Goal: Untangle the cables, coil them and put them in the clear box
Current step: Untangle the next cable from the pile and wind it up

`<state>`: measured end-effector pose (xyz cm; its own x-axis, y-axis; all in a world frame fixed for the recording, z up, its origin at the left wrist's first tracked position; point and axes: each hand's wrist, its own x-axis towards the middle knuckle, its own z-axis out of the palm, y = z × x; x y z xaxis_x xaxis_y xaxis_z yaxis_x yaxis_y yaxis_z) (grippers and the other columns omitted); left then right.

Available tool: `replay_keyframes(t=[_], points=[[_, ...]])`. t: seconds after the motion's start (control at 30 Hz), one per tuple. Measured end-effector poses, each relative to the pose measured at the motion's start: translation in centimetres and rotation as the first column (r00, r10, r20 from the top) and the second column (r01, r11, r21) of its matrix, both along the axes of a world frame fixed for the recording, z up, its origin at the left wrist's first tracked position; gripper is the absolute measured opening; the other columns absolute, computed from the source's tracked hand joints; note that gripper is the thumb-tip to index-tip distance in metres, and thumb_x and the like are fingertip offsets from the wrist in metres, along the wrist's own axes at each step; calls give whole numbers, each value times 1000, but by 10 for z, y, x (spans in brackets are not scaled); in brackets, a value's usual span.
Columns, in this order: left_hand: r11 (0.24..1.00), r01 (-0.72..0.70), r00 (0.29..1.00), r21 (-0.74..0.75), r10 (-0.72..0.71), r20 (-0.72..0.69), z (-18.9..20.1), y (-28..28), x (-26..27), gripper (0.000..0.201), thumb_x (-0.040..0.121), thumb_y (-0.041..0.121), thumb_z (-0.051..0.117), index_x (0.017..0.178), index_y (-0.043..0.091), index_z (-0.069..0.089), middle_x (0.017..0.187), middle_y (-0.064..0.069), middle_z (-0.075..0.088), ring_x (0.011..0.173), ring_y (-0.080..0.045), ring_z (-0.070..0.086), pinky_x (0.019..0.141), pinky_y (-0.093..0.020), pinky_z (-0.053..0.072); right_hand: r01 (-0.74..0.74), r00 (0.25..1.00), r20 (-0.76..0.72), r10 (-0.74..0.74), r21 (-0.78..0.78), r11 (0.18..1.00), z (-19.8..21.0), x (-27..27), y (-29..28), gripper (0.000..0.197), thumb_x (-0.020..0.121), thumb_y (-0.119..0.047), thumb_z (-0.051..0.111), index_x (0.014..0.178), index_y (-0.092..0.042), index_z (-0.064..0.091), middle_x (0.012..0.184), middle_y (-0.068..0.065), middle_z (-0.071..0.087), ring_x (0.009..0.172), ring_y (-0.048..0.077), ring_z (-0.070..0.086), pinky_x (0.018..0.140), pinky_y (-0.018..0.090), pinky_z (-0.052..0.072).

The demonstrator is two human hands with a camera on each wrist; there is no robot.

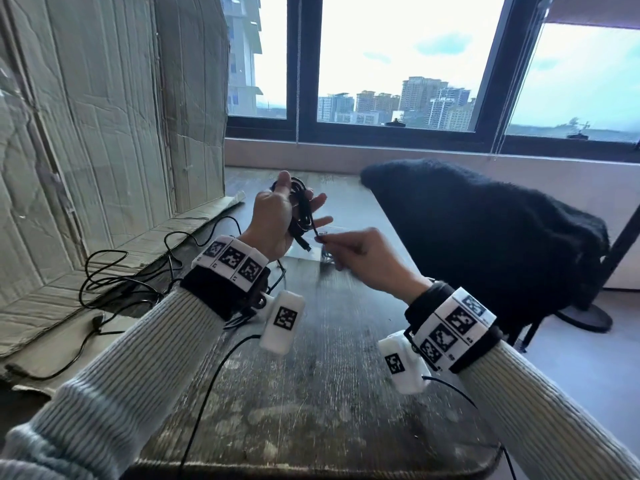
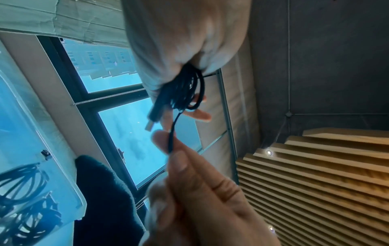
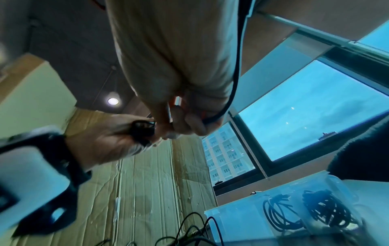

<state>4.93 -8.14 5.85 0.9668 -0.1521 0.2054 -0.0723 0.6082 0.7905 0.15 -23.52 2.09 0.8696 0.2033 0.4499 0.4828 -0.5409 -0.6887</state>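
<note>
Two coiled cables point(image 3: 299, 214) already lie in the clear box point(image 3: 235, 221), lower right of the right wrist view. The left hand point(image 1: 277, 220) grips a nearly finished coil point(image 1: 300, 209); the right hand point(image 1: 360, 254) pinches its loose end. Tangled cables point(image 1: 114, 275) remain on the desk point(image 1: 329, 393) at left.

The left hand point(image 2: 179, 41) grips a black cable coil point(image 2: 185, 88). The right hand's point(image 2: 202, 199) fingers point(image 2: 179, 163) pinch its loose end. Coiled cables lie in the clear box point(image 2: 69, 191).

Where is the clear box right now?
In the right wrist view the clear plastic box sits at lower right, below the window, with two black cable coils inside; the head view hides it behind both hands.
</note>
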Motion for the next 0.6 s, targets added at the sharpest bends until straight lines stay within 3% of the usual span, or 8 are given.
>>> replay_keyframes(t=[0.1, 0.17, 0.23, 0.33, 0.43, 0.5, 0.6], points=[[999, -40, 998, -18, 39, -46, 2, 3, 3, 26, 102, 38, 35, 104, 12, 35, 69, -2, 49, 47, -9, 49, 47, -25, 47, -49, 999, -25, 45, -209, 977, -5, -2, 7, 31, 97, -12, 52, 125, -15, 64, 58, -12, 56, 57, 10, 50, 63, 25, 44], [978, -162, 987, 134, 159, 27, 1, 6, 3, 29, 100, 44, 34, 103, 15, 36, 70, 2, 46, 46, -7, 39, 41, -18, 35, -86, 996, -63, 68, -343, 936, -6, -8, 11, 31, 98, -14, 50, 125, -17, 64, 57, -12, 53, 53, 9, 47, 60, 24, 42], [871, -313, 946, 380, 252, 202, -5, 6, 7, 35, 99, 49, 30, 105, 16, 44, 75, 3, 44, 50, -6, 38, 38, -18, 33, -95, 996, -45, 83, -439, 893, -1, -17, 16, 29, 99, -18, 48, 121, -18, 67, 56, -9, 50, 49, 10, 42, 57, 27, 39], [655, -433, 865, 620, 107, 490, -20, 5, 11, 53, 93, 59, 24, 102, 17, 55, 77, 5, 48, 58, -7, 43, 50, -19, 41, -12, 987, 129, 95, -531, 847, 14, -27, 22, 25, 98, -23, 51, 105, -15, 73, 72, -2, 65, 61, 14, 50, 64, 28, 41], [474, -421, 837, 773, -124, 532, -27, 8, 8, 65, 93, 62, 16, 89, 20, 66, 67, 15, 59, 60, 0, 53, 62, -19, 41, 41, 946, 306, 106, -438, 898, 28, -30, 23, 14, 89, -16, 63, 91, -13, 77, 80, -4, 71, 66, -2, 49, 65, 3, 33], [481, -332, 861, 811, -197, 469, -27, 7, 1, 81, 85, 69, 8, 72, 12, 64, 52, 14, 58, 49, 2, 50, 53, -13, 39, 50, 942, 329, 66, -332, 942, 36, -31, 19, 7, 84, -14, 70, 86, -15, 77, 75, -12, 68, 63, -6, 54, 63, 0, 35], [563, -148, 878, 813, -304, 370, -25, 2, -15, 87, 91, 54, -7, 65, 6, 61, 46, 6, 56, 37, -3, 40, 40, -15, 33, 66, 962, 271, -2, -224, 972, 44, -28, 14, 4, 80, -15, 72, 80, -18, 76, 66, -10, 71, 58, -1, 64, 62, 7, 44]])
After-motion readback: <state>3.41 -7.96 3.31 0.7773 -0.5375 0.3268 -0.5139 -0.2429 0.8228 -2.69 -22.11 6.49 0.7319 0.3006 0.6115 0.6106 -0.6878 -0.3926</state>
